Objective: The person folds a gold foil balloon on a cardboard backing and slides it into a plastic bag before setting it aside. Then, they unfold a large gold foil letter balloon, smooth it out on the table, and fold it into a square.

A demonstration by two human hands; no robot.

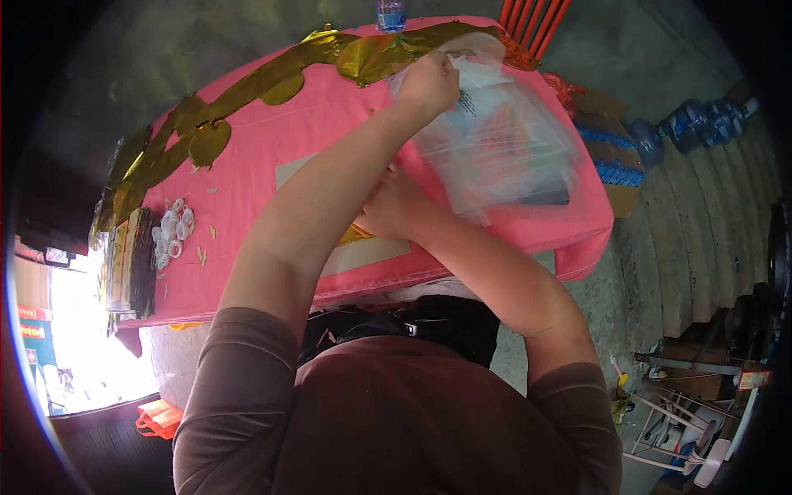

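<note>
Rising above concrete floor (pixel 594 309), a pink-covered table (pixel 252 186) underlies left fingers (pixel 450 73) pinching bags (pixel 495 148), right hand's (pixel 398 206) grip unclear.

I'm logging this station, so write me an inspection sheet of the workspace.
Surface: pink tablecloth, partly covered.
Job's things: overlapping clear plastic bags, right; gold piece by the right hand, on a flat sheet.
Clutter: gold foil strip along far and left edges, white coils at left, bottle at far edge.
Hands: left hand at the bags, fingers curled, grip unclear; right hand partly hidden by the left forearm.
Cables: nothing seen.
Surroundings: water jugs and cardboard box at right, orange bag at lower left.
</note>
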